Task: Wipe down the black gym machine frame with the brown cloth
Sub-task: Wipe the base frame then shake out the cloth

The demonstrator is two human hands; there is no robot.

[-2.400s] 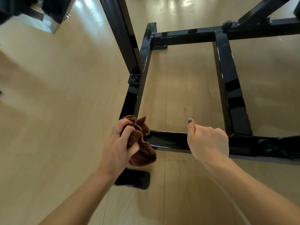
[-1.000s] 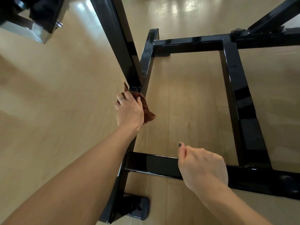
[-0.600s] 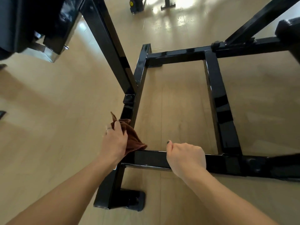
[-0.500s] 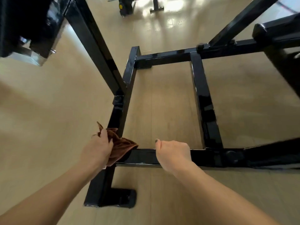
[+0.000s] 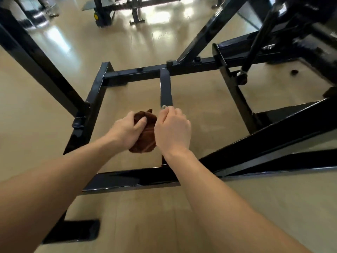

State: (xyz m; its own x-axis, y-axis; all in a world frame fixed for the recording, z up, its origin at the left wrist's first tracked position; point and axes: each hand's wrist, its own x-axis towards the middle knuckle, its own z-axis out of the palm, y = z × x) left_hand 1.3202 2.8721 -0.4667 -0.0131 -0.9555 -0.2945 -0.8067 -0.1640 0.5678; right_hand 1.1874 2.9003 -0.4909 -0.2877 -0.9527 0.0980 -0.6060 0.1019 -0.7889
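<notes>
Cloth, bunched, is gripped by the left hand with curled fingers, above the floor inside the frame, beside its middle bar. Right hand is curled; what it holds cannot be told.

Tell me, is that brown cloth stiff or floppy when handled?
Probably floppy: the brown cloth bunches into soft folds in the left hand. Likely light, since its bottom hangs free. It looks plush, so it seems unlikely to slip.
</notes>
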